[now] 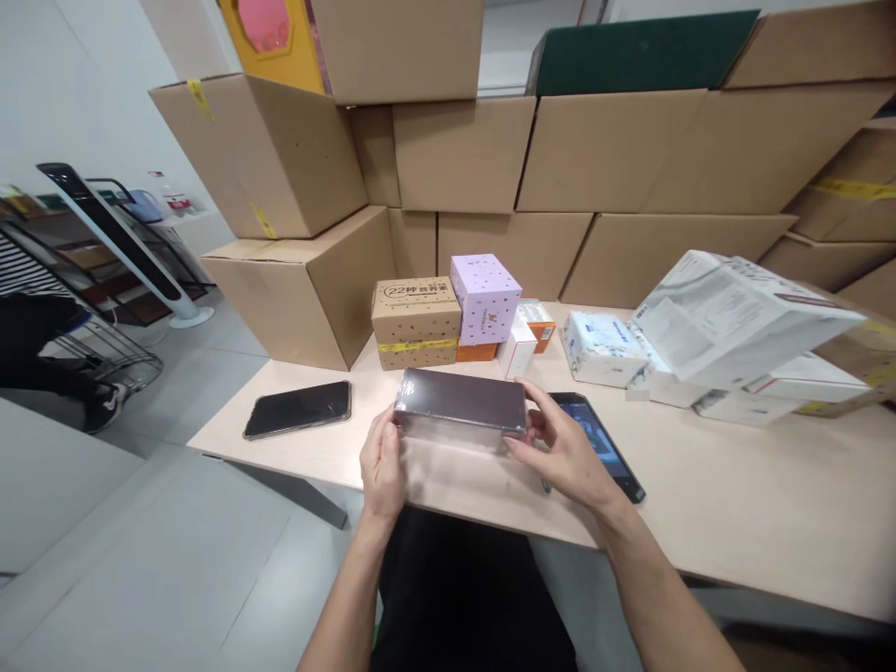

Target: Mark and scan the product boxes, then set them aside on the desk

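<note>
Dark film-wrapped box (462, 399): two-handed end grip, on the person's side of the lilac box (484, 301)

Obs. Box lies lengthwise across the person's front, nearer the person than the lilac box, dark face uppermost. Clear film glints at one corner. Underside touching the surface (735, 485) or just off it: cannot tell.

Hands. Both occupied. Left hand (384, 467) holds the left end, thumb and fingers gathered against it. Right hand (560, 450) holds the right end, one finger near the far top corner, thumb by the near lower edge.

Layout, from the lilac box: tan carton (418, 322) just to its left; black phone (300, 409) farther left and nearer the person; tablet (598, 443), screen lit, to its right and nearer the person, partly hidden by the right hand.

Handling (judgement). Film looks slick; even inward pressure at both ends should serve better than pinching one edge. Fingers best bear on firm walls, not on loose wrap at the corners. Moving both ends together would hold the top level. Right wrist needs clearance over the tablet. Weight unknown; moderate grip advisable, enough to stop slip without denting the walls.
</note>
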Motion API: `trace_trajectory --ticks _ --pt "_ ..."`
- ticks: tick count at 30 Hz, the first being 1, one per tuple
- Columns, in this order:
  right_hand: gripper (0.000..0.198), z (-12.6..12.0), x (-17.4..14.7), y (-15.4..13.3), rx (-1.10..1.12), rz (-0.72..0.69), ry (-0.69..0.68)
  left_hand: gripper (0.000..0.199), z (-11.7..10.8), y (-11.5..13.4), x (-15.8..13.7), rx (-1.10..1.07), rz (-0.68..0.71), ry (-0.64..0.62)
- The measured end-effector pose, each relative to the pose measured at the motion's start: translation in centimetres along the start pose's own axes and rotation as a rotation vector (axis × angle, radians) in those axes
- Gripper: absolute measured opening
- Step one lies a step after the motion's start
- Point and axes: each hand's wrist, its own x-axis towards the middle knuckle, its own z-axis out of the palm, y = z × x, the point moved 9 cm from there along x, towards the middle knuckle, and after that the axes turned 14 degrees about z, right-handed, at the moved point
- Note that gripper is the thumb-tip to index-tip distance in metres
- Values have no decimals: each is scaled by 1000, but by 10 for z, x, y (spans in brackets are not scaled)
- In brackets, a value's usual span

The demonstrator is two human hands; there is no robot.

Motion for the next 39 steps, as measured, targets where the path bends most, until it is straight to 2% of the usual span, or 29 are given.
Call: trace_trajectory --ticks 5,10,14,17,20,23,26,28,34,37,39 --pt "67 -2 0 -1 -40 -90 38 45 -3 -5 -3 -114 8 58" --pt "68 1 -1 5 35 -120 20 45 -4 2 -2 -51 19 47" --pt "64 4 -13 7 -36 -155 1 42 -6 10 -2 -8 26 52" --pt "65 8 -28 15 -124 -109 -41 45 -5 12 -2 -54 29 53" --pt "68 15 -42 25 -209 -33 -88 45 1 10 -2 -37 2 -11" --pt "53 22 -49 33 -235 49 -97 39 5 10 0 20 -17 -66" --pt "42 25 -49 34 -213 54 -54 32 10 10 1 35 -64 -119" --pt "38 24 -49 31 -213 28 -13 34 14 7 0 -4 -112 -151" --pt "28 11 -44 28 -221 -17 105 31 12 6 -1 -6 -105 -124" --pt "30 -9 -39 29 -342 13 283 26 12 9 1 29 -60 -141" --pt "28 -11 -33 31 -521 87 286 23 13 13 3 37 -6 -157"
